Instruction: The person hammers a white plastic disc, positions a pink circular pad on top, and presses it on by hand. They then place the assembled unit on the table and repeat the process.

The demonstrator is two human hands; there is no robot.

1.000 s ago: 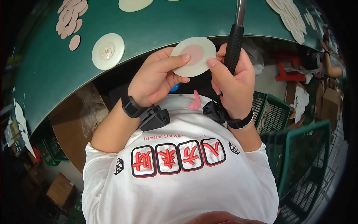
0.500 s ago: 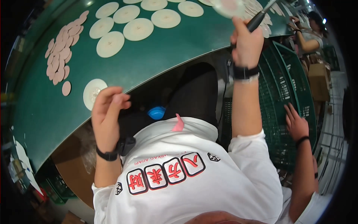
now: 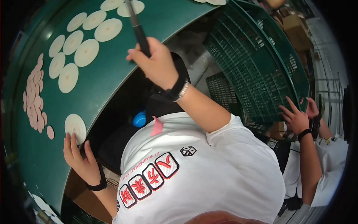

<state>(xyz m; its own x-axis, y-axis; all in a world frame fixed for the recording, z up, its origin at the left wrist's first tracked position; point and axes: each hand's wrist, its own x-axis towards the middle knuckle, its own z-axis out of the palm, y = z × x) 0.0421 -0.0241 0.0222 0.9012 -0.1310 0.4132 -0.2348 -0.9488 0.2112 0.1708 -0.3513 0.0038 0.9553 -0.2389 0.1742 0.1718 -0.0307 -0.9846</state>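
A cream-white disc [image 3: 74,123] lies by the table's near edge, a small mark at its centre. The fingertips of my left hand [image 3: 80,156] rest on its lower rim, fingers stretched and thumb apart. My right hand [image 3: 158,63] is closed around the black handle of a tool with a long, slim metal blade [image 3: 131,13], held up over the table edge. The blade's tip runs out of the picture, so I cannot tell its exact kind. Several more white discs [image 3: 86,53] are laid out in rows beyond. Small pink discs [image 3: 35,97] lie heaped at the far left, with one pink disc [image 3: 50,132] apart.
The green table [image 3: 41,156] curves around in front of me. Stacked green plastic crates [image 3: 257,71] stand to my right, where another person's hands [image 3: 298,119] touch their rim. A blue round object [image 3: 139,119] is near my lap. Cardboard boxes [image 3: 296,31] stand behind the crates.
My right hand has swung left and nearer with the tool. My left hand has lowered its fingers onto the near white disc. The view has turned right; the co-worker's second hand has come to the crates.
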